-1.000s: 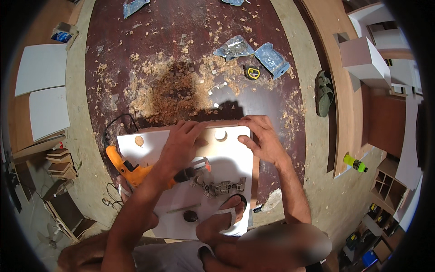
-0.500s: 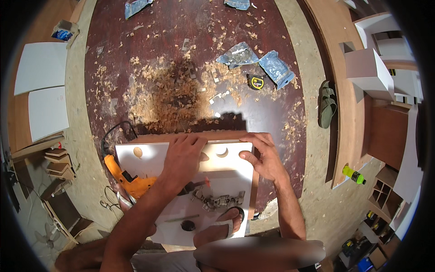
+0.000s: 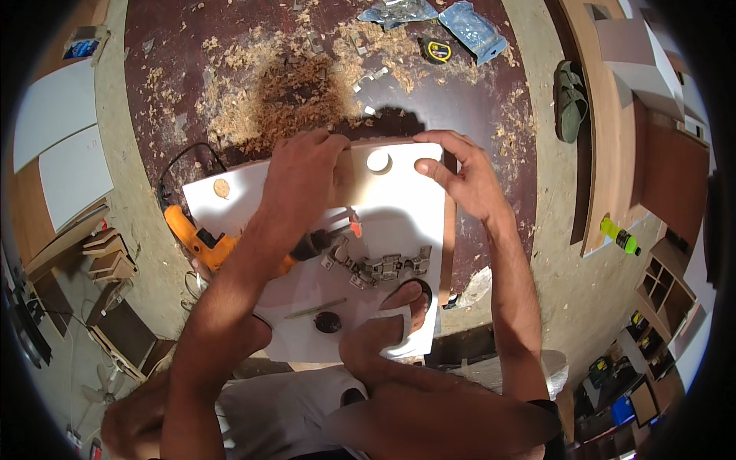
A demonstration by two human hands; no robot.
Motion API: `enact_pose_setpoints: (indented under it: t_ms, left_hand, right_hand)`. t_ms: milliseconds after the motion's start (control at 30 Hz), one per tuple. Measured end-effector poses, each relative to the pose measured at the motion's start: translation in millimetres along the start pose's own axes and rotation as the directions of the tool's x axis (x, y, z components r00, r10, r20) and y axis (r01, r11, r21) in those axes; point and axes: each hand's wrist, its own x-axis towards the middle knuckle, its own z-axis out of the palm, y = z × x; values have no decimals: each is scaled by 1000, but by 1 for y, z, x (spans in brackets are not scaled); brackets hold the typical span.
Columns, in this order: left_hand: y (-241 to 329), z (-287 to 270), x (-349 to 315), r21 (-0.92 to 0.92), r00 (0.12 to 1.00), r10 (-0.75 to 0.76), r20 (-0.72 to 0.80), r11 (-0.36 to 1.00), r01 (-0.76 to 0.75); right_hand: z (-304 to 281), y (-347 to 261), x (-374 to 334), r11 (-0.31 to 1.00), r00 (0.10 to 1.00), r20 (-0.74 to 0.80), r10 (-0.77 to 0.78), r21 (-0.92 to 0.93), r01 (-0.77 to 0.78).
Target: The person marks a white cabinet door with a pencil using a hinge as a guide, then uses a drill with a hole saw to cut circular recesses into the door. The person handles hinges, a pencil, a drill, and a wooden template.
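Note:
A white board (image 3: 303,291) lies in front of me, with a brown panel edge (image 3: 449,230) showing beneath its right side. My left hand (image 3: 299,176) grips the board's far edge, fingers curled over it. At the far right corner my right hand (image 3: 468,180) holds the same edge, its thumb over the white face. Between the hands is a brightly lit round hole (image 3: 379,161); a tan round hole (image 3: 221,188) is further left. An orange power drill (image 3: 218,249) lies partly under my left forearm. Several metal hinges (image 3: 383,267) rest on the board, beside my sandalled foot (image 3: 410,299).
A pencil-like stick (image 3: 316,309) and a dark round piece (image 3: 328,322) lie on the board. Wood shavings (image 3: 295,103), a tape measure (image 3: 438,51) and blue plastic bags (image 3: 471,31) cover the dark red surface beyond. A green sandal (image 3: 569,103) and bottle (image 3: 619,236) are at right.
The view has tilted, so the board, hands and floor things sit higher in the picture and the board looks larger. Both hands remain at the board's far edge.

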Motion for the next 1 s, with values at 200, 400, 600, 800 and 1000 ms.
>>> enact_pose_setpoints:
  t_ms: [200,400,600,800,1000]
  left_hand:
    - [3,-3,2,4,1000,16,-13,1000,-16]
    - [-1,1,2,-4,1000,11,-12,1000,-11]
    - [-2,2,2,-24,997,47,-61,999,-49]
    - [-1,-1,8,27,997,62,-45,998,-61]
    - [1,1,16,33,1000,25,-13,999,-24]
  right_hand:
    - [2,-2,0,999,999,-13,42,6,-42]
    - [4,2,1,998,998,-10,59,25,-59]
    - [3,2,-1,998,998,-3,58,16,-58]
    - [4,-1,-1,1000,999,-22,26,12,-26]
    - [10,-17,-14,948,971,-181,-159,-303,99]
